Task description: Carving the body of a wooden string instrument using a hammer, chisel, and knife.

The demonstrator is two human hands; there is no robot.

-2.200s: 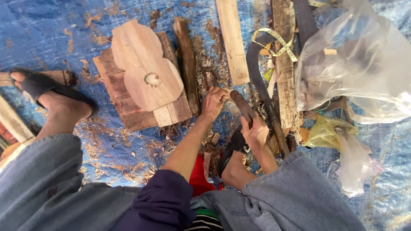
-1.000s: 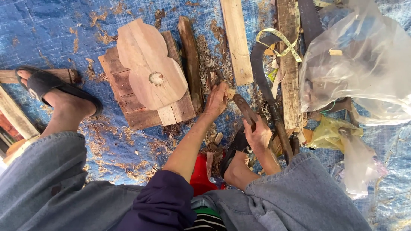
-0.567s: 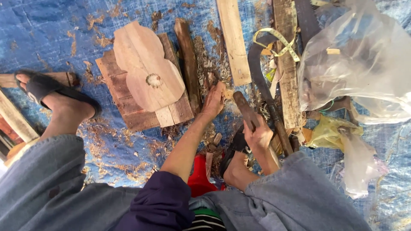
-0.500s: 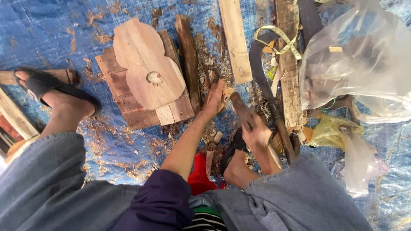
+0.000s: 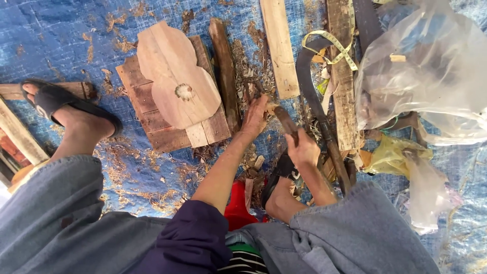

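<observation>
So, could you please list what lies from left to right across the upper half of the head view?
Black sandal on a foot → pale scalloped wooden board → dark narrow log → light flat plank → yellow measuring tape → clear crumpled plastic bag.

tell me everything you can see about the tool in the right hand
The tool is a short, dark brown handle, wooden by the look of it, rounded and worn. It is tilted, its upper end pointing up and left towards the left hand, its lower end wrapped in the fingers of the right hand. Its working end is hidden among wood chips beside the left hand's fingertips, so its kind cannot be told. It sits over the blue tarp.
</observation>
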